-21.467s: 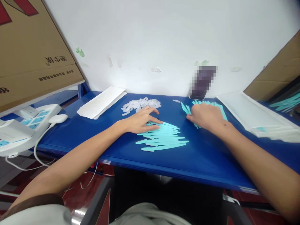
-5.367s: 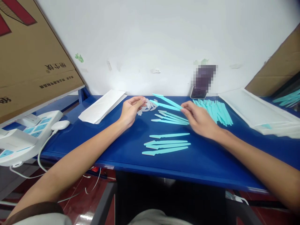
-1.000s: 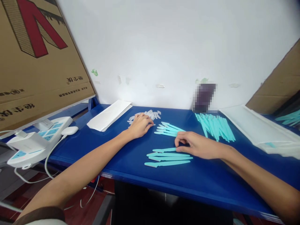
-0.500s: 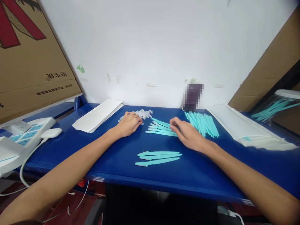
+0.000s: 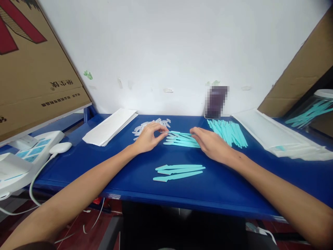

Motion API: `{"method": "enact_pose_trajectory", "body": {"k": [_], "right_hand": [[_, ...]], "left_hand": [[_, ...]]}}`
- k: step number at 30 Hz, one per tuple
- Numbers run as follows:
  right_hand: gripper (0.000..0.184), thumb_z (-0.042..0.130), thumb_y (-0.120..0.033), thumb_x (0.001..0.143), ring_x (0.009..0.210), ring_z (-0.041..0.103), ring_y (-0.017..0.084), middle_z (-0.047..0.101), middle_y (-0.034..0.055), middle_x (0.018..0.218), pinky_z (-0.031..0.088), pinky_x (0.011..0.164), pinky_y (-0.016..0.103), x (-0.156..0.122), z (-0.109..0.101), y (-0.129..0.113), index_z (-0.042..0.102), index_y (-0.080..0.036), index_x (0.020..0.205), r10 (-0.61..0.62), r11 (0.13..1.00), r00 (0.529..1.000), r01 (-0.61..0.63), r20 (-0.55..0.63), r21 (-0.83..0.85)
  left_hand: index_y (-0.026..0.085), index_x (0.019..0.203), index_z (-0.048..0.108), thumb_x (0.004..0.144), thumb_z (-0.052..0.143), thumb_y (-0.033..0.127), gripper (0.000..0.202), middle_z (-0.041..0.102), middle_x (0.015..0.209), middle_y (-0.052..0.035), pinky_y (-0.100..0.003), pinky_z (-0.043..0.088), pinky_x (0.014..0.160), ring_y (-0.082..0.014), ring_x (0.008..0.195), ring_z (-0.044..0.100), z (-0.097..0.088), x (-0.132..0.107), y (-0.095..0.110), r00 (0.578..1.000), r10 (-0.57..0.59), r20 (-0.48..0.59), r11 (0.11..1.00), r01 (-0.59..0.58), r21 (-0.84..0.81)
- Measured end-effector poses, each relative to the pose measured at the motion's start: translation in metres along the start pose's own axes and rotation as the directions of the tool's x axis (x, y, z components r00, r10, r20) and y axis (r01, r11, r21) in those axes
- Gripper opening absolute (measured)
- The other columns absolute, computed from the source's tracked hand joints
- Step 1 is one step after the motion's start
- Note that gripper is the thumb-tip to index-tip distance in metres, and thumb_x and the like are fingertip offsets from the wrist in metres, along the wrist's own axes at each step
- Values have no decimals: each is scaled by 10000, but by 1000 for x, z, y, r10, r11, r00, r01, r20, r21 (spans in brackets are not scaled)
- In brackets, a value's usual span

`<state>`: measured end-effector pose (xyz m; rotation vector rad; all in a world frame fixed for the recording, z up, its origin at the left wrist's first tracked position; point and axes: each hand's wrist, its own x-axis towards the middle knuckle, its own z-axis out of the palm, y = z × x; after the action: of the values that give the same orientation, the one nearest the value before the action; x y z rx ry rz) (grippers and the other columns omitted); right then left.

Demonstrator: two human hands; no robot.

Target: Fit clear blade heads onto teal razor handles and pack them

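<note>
My right hand [image 5: 212,142] pinches the handle end of a turquoise eyebrow razor [image 5: 182,133], held level just above the table. At the razor's left end, my left hand [image 5: 149,137] is closed in a pinch on a small clear blade cap [image 5: 164,132], partly hidden by the fingertips. Behind my left hand lies a pile of translucent caps [image 5: 140,128]. Under the held razor is a bunch of razors with pale capped ends [image 5: 179,141]. Several more razors [image 5: 229,133] lie heaped beyond my right hand. Three loose razors [image 5: 179,169] lie nearer the front edge.
Folded white sheets [image 5: 109,126] lie at the back left, white packaging sleeves [image 5: 275,135] at the right. A blurred phone [image 5: 216,102] leans on the wall. A power strip [image 5: 39,152] with a white cable is at left, a jar of razors [image 5: 312,113] at far right.
My left hand has lifted from the cap pile and moved right, now pinching a cap at the razor's end. My right hand has brought the razor level above the bunch.
</note>
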<state>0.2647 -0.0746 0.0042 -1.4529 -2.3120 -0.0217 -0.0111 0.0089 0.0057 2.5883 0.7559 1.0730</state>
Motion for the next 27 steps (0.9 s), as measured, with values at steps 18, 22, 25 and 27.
{"method": "enact_pose_trajectory", "body": {"k": [18, 22, 25, 27], "right_hand": [[271, 597, -390, 953, 908, 678, 242, 762, 51, 1040, 408, 692, 340, 0, 1, -8, 736, -217, 1109, 60, 993, 989, -73, -132, -95], [320, 622, -446, 892, 704, 622, 181, 729, 39, 882, 396, 633, 319, -5, -13, -26, 737, -202, 1065, 85, 992, 994, -77, -74, 97], [303, 586, -472, 927, 710, 590, 164, 689, 36, 864, 396, 642, 309, -7, -21, -39, 725, -216, 1007, -113, 970, 969, 59, 220, 238], [331, 600, -535, 920, 736, 574, 167, 666, 36, 892, 395, 644, 306, -7, -23, -43, 703, -229, 990, -190, 951, 913, 79, 362, 299]], "left_hand": [[194, 1201, 715, 1021, 429, 330, 365, 632, 1282, -143, -512, 384, 971, -347, 1208, 487, -22, -1, -31, 971, -135, 199, 819, -3, 574], [193, 1119, 755, 999, 452, 324, 351, 666, 1176, -136, -492, 370, 949, -328, 1126, 517, -36, -1, -35, 954, -186, 236, 779, -4, 628], [202, 1038, 781, 991, 495, 359, 329, 677, 1131, -130, -478, 358, 921, -322, 1081, 524, -40, -1, -29, 930, -197, 309, 755, -57, 653], [199, 1016, 784, 995, 503, 366, 328, 680, 1101, -129, -474, 350, 910, -319, 1058, 526, -40, -2, -25, 915, -194, 354, 733, -104, 672]]}}
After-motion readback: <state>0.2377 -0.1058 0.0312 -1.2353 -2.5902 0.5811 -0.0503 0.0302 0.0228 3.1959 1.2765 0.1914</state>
